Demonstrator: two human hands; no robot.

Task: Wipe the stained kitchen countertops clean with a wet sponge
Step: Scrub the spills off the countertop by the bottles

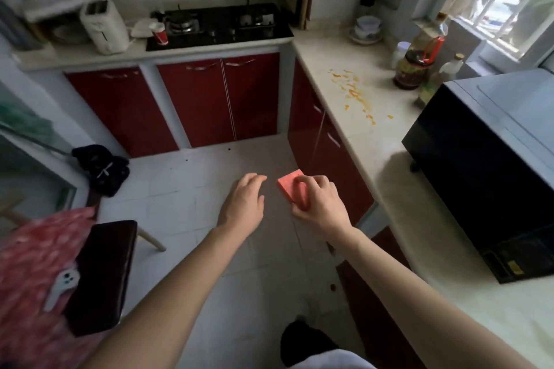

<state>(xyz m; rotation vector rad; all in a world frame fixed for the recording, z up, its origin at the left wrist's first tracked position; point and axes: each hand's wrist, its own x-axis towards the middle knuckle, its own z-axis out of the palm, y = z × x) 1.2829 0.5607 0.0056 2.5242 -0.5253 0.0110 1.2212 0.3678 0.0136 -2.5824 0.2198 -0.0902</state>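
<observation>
My right hand (319,204) grips a pink-red sponge (289,186), thumb across its top face, held in the air above the floor and left of the right-hand counter. My left hand (244,204) hovers beside it with relaxed fingers, holding nothing. The pale countertop (380,129) runs along the right side. Orange stain spatters (355,93) lie scattered on it, well ahead of both hands.
A black microwave (485,177) sits on the counter at right. Bottles and jars (413,69) and stacked bowls (365,28) stand near the window. A gas hob (221,24), a white kettle (103,28) and a red cup (160,34) are on the far counter. A chair (102,275) stands at left.
</observation>
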